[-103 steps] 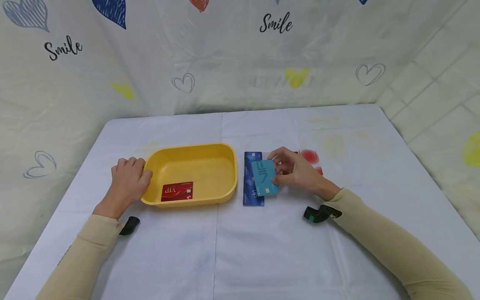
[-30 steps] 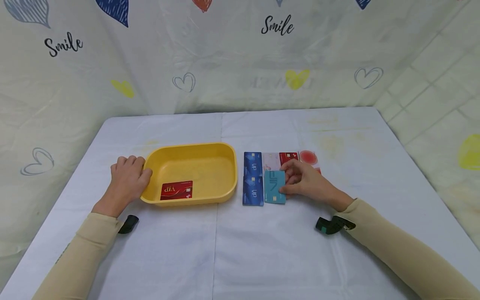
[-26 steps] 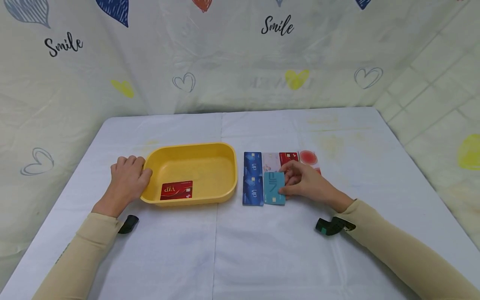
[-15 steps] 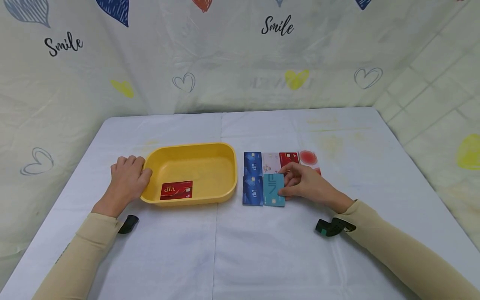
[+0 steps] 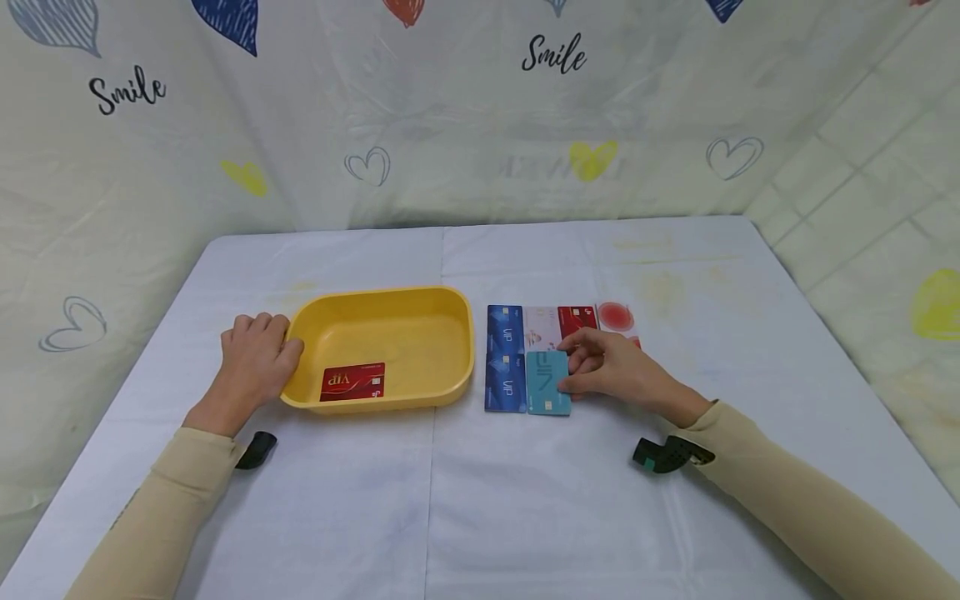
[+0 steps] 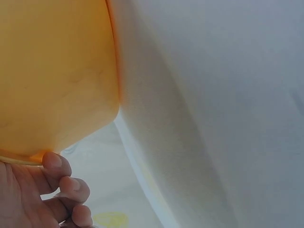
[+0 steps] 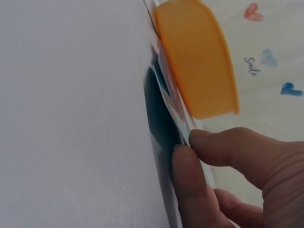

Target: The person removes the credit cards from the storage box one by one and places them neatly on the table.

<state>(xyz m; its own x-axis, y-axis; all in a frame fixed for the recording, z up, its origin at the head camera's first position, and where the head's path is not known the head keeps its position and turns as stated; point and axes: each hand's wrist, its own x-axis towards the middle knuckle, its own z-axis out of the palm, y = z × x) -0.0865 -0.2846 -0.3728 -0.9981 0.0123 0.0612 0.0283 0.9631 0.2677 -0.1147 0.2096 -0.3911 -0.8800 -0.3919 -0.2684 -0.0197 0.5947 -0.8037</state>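
Observation:
My left hand [image 5: 258,362] grips the left rim of a yellow plastic basin [image 5: 450,379]. In the left wrist view, its fingers curl by the basin's rim. A red VIP card [image 5: 352,382] lies inside the basin. Thumb and finger of my right hand [image 5: 626,375] pinch the right edge of a teal VIP card [image 5: 543,396]. In the right wrist view the card tilts slightly off the cloth, casting a shadow. It sits beside the lower of two blue VIP cards [image 5: 505,392], below a pale pink card [image 5: 538,323]. My right hand hides whatever lies under it.
In the back row, a red card [image 5: 576,317] and a white card with a red circle [image 5: 617,317] lie right of the pink one. A white cloth [image 5: 465,517] covers the table. A printed curtain [image 5: 450,100] hangs behind.
The teal card, first held over the blue cards, has moved right and then slid slightly toward me, beside the lower blue one. My left hand keeps its place on the basin.

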